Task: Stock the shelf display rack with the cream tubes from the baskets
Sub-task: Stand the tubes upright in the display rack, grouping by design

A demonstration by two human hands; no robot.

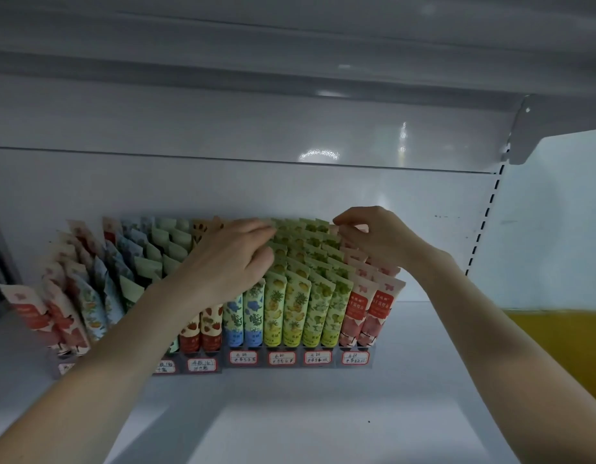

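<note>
A clear display rack with handwritten labels stands on the white shelf, packed with rows of cream tubes: pink ones at the right, green and yellow ones in the middle, blue, red and more pink ones to the left. My left hand reaches over the middle rows, fingertips on the tops of the back tubes. My right hand is at the back right, thumb and fingers pinching the top of a pink tube in the last row. No baskets are in view.
The white shelf surface extends in front of the rack. An upper shelf hangs close overhead. A slotted upright stands at the right, with a yellow panel beyond it.
</note>
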